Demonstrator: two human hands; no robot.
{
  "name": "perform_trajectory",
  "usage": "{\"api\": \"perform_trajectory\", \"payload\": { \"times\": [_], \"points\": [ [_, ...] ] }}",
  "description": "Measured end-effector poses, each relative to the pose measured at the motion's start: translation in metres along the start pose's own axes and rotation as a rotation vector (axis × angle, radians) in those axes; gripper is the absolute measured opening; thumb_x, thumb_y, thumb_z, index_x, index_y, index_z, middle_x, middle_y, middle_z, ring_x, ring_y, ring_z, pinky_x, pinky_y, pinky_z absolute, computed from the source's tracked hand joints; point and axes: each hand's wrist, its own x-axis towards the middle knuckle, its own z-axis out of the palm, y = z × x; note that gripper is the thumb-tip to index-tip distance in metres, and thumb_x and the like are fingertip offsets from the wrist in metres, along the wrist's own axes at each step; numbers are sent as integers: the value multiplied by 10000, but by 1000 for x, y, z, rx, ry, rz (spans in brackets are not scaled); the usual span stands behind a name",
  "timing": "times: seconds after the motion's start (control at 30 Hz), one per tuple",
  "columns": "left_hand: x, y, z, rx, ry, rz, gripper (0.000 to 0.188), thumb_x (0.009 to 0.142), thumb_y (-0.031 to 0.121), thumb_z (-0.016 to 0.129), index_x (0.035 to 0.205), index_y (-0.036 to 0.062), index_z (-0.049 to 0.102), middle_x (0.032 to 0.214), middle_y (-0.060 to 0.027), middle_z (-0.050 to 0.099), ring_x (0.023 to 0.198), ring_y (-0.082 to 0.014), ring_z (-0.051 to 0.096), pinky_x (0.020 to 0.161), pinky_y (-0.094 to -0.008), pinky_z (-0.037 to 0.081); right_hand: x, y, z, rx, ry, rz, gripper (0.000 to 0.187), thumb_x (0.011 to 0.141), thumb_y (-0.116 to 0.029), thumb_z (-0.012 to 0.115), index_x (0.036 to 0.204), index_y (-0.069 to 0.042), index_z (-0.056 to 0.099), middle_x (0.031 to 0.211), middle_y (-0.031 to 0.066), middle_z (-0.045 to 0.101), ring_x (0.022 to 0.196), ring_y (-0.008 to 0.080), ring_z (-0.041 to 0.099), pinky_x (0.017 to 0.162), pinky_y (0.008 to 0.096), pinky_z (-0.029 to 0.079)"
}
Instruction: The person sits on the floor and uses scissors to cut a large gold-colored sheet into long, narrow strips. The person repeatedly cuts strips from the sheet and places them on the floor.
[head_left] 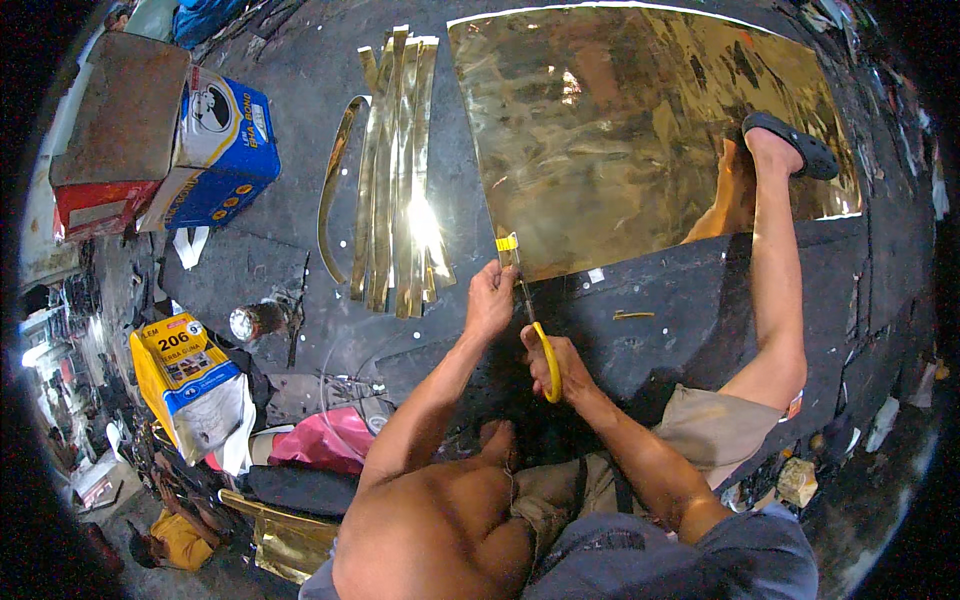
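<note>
Strip-cutting of sheet metal, seen from above. The right hand [556,368] is closed through the yellow loop handles of a pair of shears [530,318], whose narrow dark blades point away from the body and meet the near left corner of a large brass-coloured metal sheet [640,120]. The left hand [490,297] pinches that corner at a small yellow tab [507,243], fingers together on the edge. The step in hand appears to be the start of a cut along the sheet's left margin; the next move probably calls for a straight advance of the blades while the left hand lifts the freed strip clear. The sheet is thin, mirror-bright and faintly rippled, and lies flat on dark matting [680,300], with a sandalled foot [790,145] resting on its right edge. Beyond the left hand lies a bundle of long cut strips [400,170], one of them curling.
</note>
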Motion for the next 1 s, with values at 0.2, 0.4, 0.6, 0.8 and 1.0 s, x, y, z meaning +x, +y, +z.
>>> {"api": "perform_trajectory", "payload": {
  "times": [0.2, 0.4, 0.6, 0.8, 1.0],
  "points": [
    [-2, 12, -4, -78, -42, -82, 227, 929, 176, 523, 960, -17, 638, 734, 16, 594, 684, -64, 475, 628, -263, 402, -9, -15, 0, -47, 68, -99, 829, 698, -845, 440, 631, -22, 512, 450, 20, 420, 366, 140, 487, 346, 281, 406],
    [-9, 30, -7, -222, -83, -138, 227, 929, 173, 527, 999, -10, 640, 806, 17, 599, 712, -73, 478, 650, -254, 403, -19, -32, 1, -56, 93, -47, 795, 787, -783, 411, 547, -32, 517, 440, 50, 452, 373, 180, 503, 391, 333, 433],
    [-7, 32, -11, -206, -135, -118, 228, 939, 166, 511, 1022, -10, 630, 831, 12, 594, 715, -74, 476, 647, -254, 402, -12, -45, -2, 4, 71, -42, 839, 727, -834, 420, 583, -11, 495, 448, 38, 430, 365, 150, 493, 348, 288, 405],
    [-8, 36, -16, -116, -126, -17, 233, 950, 181, 513, 1018, -9, 628, 851, -2, 626, 754, -89, 517, 669, -269, 435, 13, -57, -5, -54, 91, -85, 831, 756, -821, 394, 585, -15, 500, 449, 51, 442, 367, 163, 506, 347, 294, 405],
    [-10, 39, -18, -268, -157, -64, 255, 964, 183, 488, 1009, -31, 618, 831, -8, 621, 768, -94, 540, 706, -284, 455, 57, -74, -9, -28, 148, -385, 718, 863, -687, 393, 681, -17, 578, 527, 70, 505, 437, 170, 541, 399, 328, 443]
  ]
}}
